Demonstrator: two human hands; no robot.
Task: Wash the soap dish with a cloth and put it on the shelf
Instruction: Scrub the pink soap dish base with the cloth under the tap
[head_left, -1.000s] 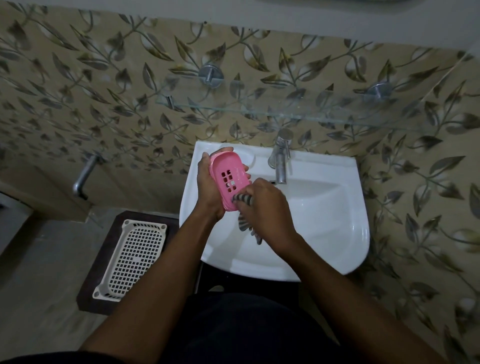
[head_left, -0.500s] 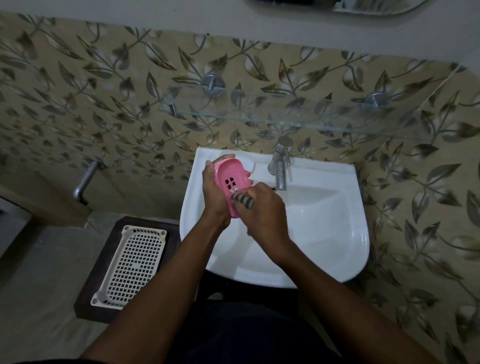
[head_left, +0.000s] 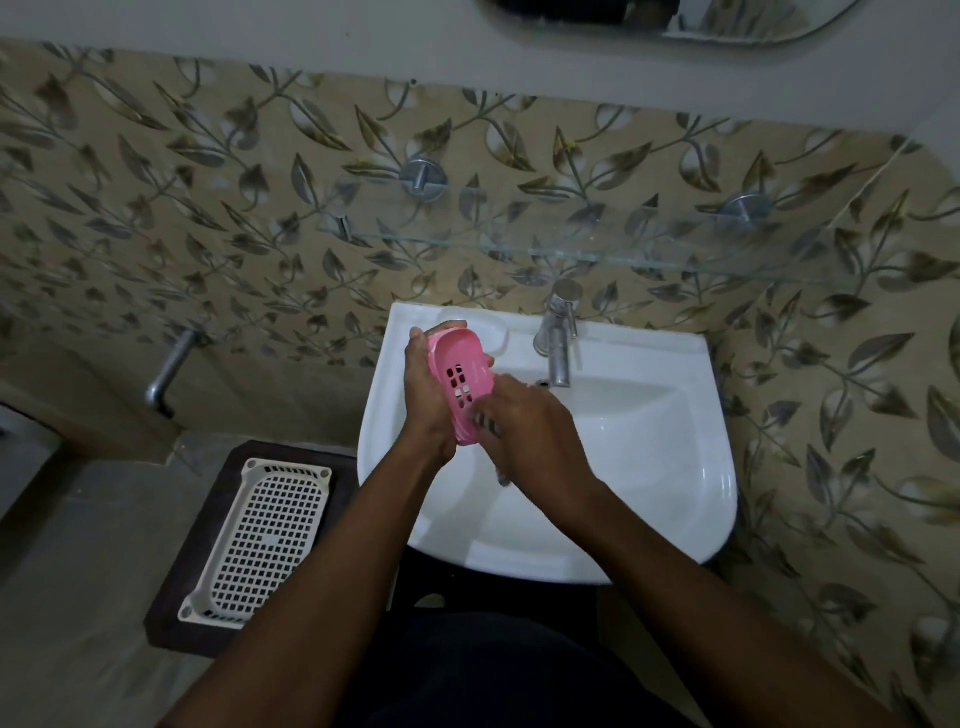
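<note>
your left hand (head_left: 426, 405) is wrapped around the pink soap dish (head_left: 462, 382), holding it tilted over the white sink (head_left: 675, 467), hollow side facing you. your right hand (head_left: 530, 436) is bunched on the striped cloth (head_left: 485, 421), pressing it against the dish's lower end. the glass shelf (head_left: 571, 249) sits above the tap (head_left: 558, 338).

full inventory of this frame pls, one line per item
soap dish: 1, pink, held over the sink
cloth: 1, striped, mostly hidden under right hand
sink: 1, white, wall-mounted, centre
tap: 1, chrome, back of sink
glass shelf: 1, clear, above tap
basket: 1, white perforated, on dark stand, left of sink
wall spout: 1, metal, left wall
mirror: 1, top edge
left hand: grips dish
right hand: presses cloth on dish
</note>
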